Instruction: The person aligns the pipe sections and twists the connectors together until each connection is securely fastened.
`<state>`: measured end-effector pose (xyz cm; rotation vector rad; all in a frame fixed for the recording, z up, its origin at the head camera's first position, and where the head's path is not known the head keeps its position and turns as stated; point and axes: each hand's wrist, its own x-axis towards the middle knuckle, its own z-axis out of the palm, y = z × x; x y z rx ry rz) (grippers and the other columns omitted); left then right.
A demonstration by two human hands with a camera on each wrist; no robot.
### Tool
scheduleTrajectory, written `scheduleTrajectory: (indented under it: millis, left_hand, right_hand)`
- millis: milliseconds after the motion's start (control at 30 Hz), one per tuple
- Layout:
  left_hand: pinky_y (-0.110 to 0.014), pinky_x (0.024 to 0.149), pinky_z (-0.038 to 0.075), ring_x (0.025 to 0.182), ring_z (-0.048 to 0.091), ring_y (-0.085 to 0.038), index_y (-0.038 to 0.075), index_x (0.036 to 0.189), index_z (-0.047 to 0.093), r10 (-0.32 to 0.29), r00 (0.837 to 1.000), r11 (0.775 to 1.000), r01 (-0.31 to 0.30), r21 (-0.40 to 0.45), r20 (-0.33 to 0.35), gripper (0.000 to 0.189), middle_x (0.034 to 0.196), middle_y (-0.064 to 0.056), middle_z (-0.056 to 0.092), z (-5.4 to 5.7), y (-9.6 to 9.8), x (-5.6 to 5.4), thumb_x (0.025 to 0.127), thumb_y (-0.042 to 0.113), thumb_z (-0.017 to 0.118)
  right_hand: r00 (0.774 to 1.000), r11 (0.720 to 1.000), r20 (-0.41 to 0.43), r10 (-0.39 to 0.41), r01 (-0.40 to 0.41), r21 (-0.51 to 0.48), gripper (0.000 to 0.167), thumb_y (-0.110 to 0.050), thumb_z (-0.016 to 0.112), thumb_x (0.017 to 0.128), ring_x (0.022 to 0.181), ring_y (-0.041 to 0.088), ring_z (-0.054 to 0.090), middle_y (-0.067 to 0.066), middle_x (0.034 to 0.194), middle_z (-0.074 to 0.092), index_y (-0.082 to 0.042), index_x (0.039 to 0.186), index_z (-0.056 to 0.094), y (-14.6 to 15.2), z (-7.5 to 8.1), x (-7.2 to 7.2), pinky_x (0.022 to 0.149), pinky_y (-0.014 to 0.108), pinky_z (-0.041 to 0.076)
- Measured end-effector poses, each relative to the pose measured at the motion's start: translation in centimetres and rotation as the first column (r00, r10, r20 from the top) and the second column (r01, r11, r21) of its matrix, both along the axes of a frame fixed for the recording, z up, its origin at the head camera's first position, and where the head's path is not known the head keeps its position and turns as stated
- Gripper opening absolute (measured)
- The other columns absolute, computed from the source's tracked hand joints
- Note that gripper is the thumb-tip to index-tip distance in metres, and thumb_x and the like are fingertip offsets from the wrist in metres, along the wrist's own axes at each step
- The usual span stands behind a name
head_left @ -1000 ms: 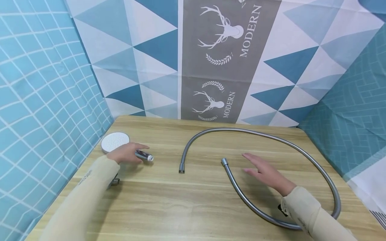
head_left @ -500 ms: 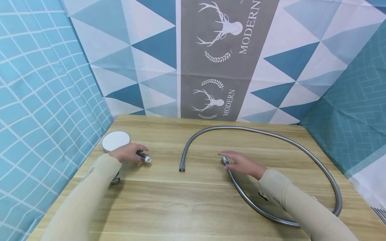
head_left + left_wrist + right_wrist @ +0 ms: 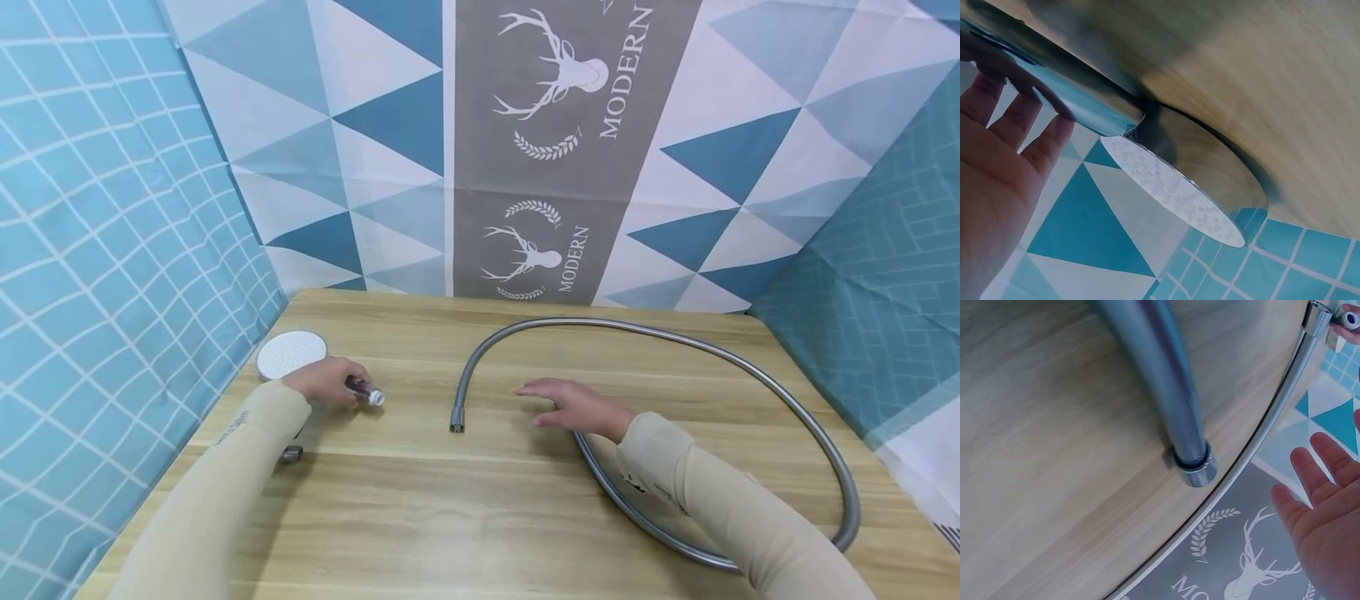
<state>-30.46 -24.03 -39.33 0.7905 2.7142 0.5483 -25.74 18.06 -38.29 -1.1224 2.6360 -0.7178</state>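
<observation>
A shower head [image 3: 291, 353] with a round white spray face lies at the table's far left. My left hand [image 3: 330, 382] grips its handle, and the handle's threaded end sticks out past the fingers. In the left wrist view, several fingertips [image 3: 1054, 134] press against the chrome handle [image 3: 1072, 87]. A grey metal shower hose [image 3: 750, 367] curves over the right half of the table. Above one of its ends hovers my right hand [image 3: 577, 408], fingers apart and holding nothing. That hose end [image 3: 1197, 470] is hidden in the head view but visible in the right wrist view.
The hose's other end [image 3: 457, 419] lies near the table's middle, between my hands. A small metal fitting [image 3: 292, 454] is partly covered by my left sleeve. Patterned sheets [image 3: 390, 150] rise behind the wooden table [image 3: 420, 517] and along both sides.
My right hand has moved left, from beside the hose end to over it. The left hand's fingers have drawn in around the shower head handle, which has barely moved.
</observation>
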Motion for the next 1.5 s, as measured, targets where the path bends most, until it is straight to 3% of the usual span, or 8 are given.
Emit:
scheduleTrajectory:
  millis: [167,300,567,767,1000,1133,1367,1500]
  left_hand:
    - [-0.034,0.074,0.047,0.077,0.054,-0.012,0.009,0.091,0.067,-0.012,1.000,0.999,0.012,0.037,0.011,0.016,0.084,0.004,0.062,-0.1,0.1,0.0,0.077,0.007,0.074]
    - [-0.032,0.069,0.043,0.073,0.049,-0.012,0.005,0.102,0.064,-0.040,0.999,0.994,0.039,0.106,0.003,0.022,0.082,0.003,0.056,-0.3,-0.2,0.0,0.087,0.019,0.070]
    - [-0.048,0.087,0.044,0.095,0.056,-0.023,-0.002,0.131,0.052,-0.012,0.998,0.990,0.019,0.137,-0.054,0.046,0.111,-0.012,0.062,-0.8,-0.2,-0.1,0.094,0.024,0.062]
    - [-0.052,0.089,0.043,0.101,0.058,-0.030,-0.001,0.135,0.049,0.014,0.994,0.989,0.002,0.146,-0.110,0.049,0.116,-0.018,0.061,-0.4,0.1,0.2,0.095,0.024,0.061]
    - [-0.048,0.076,0.047,0.085,0.060,-0.025,0.007,0.133,0.054,0.052,0.966,0.994,-0.025,0.106,-0.254,0.050,0.107,-0.014,0.065,1.3,0.6,0.5,0.092,0.034,0.064]
    - [-0.048,0.075,0.047,0.086,0.061,-0.026,0.007,0.133,0.055,0.046,0.954,0.996,-0.021,0.088,-0.297,0.051,0.107,-0.015,0.066,2.4,1.2,0.8,0.091,0.034,0.065]
    - [-0.048,0.078,0.049,0.093,0.064,-0.028,0.008,0.134,0.056,-0.022,0.935,0.997,0.047,0.064,-0.353,0.051,0.114,-0.015,0.066,3.6,2.3,1.5,0.090,0.033,0.066]
    - [-0.046,0.076,0.051,0.089,0.066,-0.026,0.009,0.131,0.058,-0.091,0.898,0.991,0.123,0.049,-0.430,0.049,0.111,-0.013,0.067,4.2,2.8,1.7,0.088,0.030,0.069]
  right_hand:
    - [1.000,0.999,-0.014,0.016,-0.016,-0.028,0.047,-0.011,0.066,0.090,0.126,0.043,0.044,0.029,0.134,0.048,0.004,0.132,0.053,-0.5,0.3,0.1,0.102,0.053,0.035]
    - [1.000,0.999,-0.003,0.021,-0.021,-0.024,0.046,-0.015,0.064,0.092,0.127,0.042,0.043,0.028,0.135,0.047,0.004,0.133,0.052,-0.9,0.7,0.3,0.103,0.052,0.034]
    - [1.000,1.000,0.007,0.023,-0.023,-0.013,0.045,-0.017,0.061,0.094,0.128,0.040,0.042,0.027,0.137,0.047,0.003,0.134,0.052,-1.4,0.9,0.4,0.105,0.052,0.032]
    - [0.998,0.998,-0.031,0.057,-0.057,-0.012,0.044,-0.017,0.061,0.094,0.127,0.039,0.044,0.026,0.135,0.049,0.002,0.133,0.053,-1.9,0.7,0.2,0.105,0.051,0.033]
    - [0.991,0.994,-0.079,0.112,-0.112,0.005,0.043,-0.015,0.064,0.092,0.125,0.038,0.047,0.025,0.133,0.051,0.001,0.131,0.055,-3.3,0.4,-0.2,0.104,0.049,0.034]
    - [0.986,0.991,-0.101,0.131,-0.131,0.010,0.044,-0.013,0.066,0.090,0.126,0.037,0.047,0.024,0.134,0.051,-0.001,0.131,0.056,-4.2,0.2,-0.5,0.105,0.048,0.034]
    - [0.990,0.992,-0.067,0.123,-0.123,0.004,0.045,-0.010,0.070,0.086,0.124,0.036,0.049,0.023,0.133,0.053,-0.001,0.128,0.058,-5.1,-0.4,-0.8,0.105,0.048,0.034]
    - [0.981,0.988,-0.117,0.152,-0.148,0.040,0.043,-0.010,0.070,0.086,0.123,0.035,0.050,0.020,0.131,0.055,-0.002,0.127,0.060,-5.8,-1.0,-1.1,0.104,0.045,0.035]
